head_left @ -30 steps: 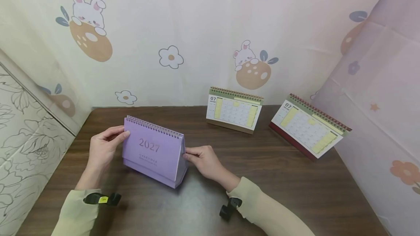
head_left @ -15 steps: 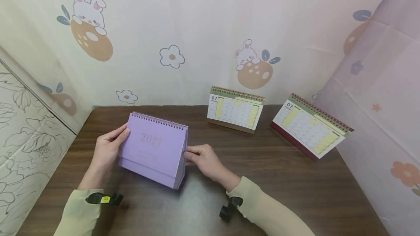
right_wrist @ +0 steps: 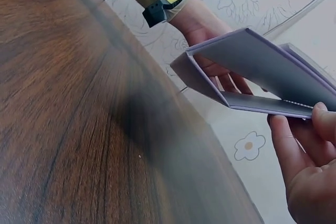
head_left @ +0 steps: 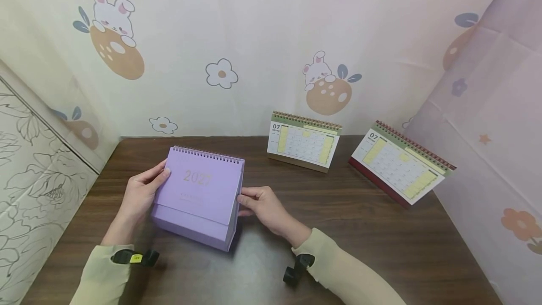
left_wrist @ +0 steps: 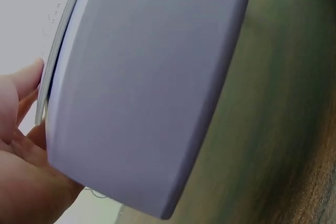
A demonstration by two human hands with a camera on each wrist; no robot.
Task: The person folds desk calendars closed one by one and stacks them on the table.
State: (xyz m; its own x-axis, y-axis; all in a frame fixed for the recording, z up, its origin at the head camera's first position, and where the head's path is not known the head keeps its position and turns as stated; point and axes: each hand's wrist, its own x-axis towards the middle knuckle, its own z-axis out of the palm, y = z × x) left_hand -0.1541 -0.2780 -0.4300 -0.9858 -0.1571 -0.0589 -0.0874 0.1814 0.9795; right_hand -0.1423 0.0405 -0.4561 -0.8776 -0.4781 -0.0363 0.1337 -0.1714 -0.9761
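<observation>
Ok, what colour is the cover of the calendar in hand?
The calendar cover is light purple; best seen in the head view.

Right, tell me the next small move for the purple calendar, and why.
I'd probably lower the purple calendar gently until its base sits flat on the table. The left hand and right hand grip it at opposite sides, and in the right wrist view it looks tilted, with its base raised above the wood.

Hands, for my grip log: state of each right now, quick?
Left hand: holding the purple calendar by its left side.
Right hand: holding the same calendar by its right side.
</observation>
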